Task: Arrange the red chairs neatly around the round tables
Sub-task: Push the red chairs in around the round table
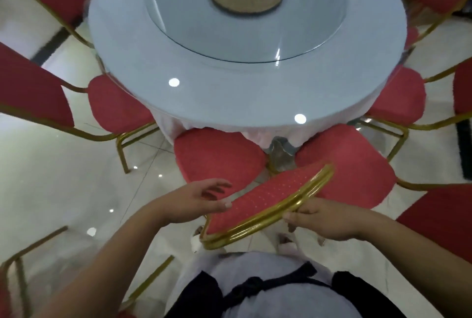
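Observation:
A red chair stands right in front of me, its gold-framed backrest (265, 201) tilted across the view and its seat (219, 156) tucked under the round white table (229, 92). My left hand (196, 202) is at the backrest's left end, thumb on the red padding and fingers spread loosely. My right hand (321, 220) holds the gold frame at the backrest's right side, fingers curled under the rail. A second red seat (350, 164) sits close on the right.
Several more red chairs ring the table: one at the left (117, 103), one at the right (401, 98), others at the far corners. A glass turntable (245, 8) lies on the table. A gold chair frame (23, 261) stands at my lower left on the glossy tiled floor.

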The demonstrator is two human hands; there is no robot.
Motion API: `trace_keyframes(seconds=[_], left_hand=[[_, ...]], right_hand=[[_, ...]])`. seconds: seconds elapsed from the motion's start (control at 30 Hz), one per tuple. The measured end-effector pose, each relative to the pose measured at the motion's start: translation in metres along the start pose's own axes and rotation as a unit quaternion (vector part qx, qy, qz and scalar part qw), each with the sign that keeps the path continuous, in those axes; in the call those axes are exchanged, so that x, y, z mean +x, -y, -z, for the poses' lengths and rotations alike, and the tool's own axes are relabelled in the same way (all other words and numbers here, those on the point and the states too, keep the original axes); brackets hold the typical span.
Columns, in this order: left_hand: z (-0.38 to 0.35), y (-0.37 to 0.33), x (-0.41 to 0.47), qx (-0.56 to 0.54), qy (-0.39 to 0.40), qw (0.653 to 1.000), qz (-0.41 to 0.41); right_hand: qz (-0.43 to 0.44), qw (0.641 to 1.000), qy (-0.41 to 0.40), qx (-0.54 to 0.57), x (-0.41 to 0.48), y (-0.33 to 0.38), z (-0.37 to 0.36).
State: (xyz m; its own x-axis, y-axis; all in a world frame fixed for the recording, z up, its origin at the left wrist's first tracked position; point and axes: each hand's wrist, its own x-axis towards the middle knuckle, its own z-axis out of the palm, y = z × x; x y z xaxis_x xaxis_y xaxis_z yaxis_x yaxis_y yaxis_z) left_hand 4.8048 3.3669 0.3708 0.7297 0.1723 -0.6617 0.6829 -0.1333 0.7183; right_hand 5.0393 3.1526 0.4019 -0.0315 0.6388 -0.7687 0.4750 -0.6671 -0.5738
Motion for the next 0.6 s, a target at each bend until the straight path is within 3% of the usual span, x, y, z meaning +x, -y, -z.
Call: trace_keyframes(seconds=[0.1, 0.2, 0.27, 0.33, 0.4, 0.6], left_hand=[[-0.031, 0.000, -0.016, 0.009, -0.019, 0.999, 0.031], [-0.083, -0.001, -0.027, 0.022, -0.068, 0.994, 0.077], [-0.122, 0.000, -0.022, 0.082, -0.170, 0.978, 0.085], [-0.147, -0.002, -0.010, 0.168, -0.294, 0.936, 0.091], [-0.157, -0.002, 0.000, 0.176, -0.377, 0.901, 0.121], [-0.153, 0.007, 0.004, 0.173, -0.394, 0.888, 0.159]], right_hand=[[0.095, 0.994, 0.037, -0.046, -0.006, 0.001, 0.027], [0.202, 0.975, -0.063, -0.071, -0.011, -0.013, 0.053], [0.239, 0.952, -0.104, -0.160, -0.004, -0.031, 0.069], [0.223, 0.920, -0.091, -0.308, 0.011, -0.050, 0.081], [0.192, 0.905, -0.084, -0.370, 0.029, -0.064, 0.084], [0.148, 0.928, -0.153, -0.305, 0.050, -0.065, 0.070]])
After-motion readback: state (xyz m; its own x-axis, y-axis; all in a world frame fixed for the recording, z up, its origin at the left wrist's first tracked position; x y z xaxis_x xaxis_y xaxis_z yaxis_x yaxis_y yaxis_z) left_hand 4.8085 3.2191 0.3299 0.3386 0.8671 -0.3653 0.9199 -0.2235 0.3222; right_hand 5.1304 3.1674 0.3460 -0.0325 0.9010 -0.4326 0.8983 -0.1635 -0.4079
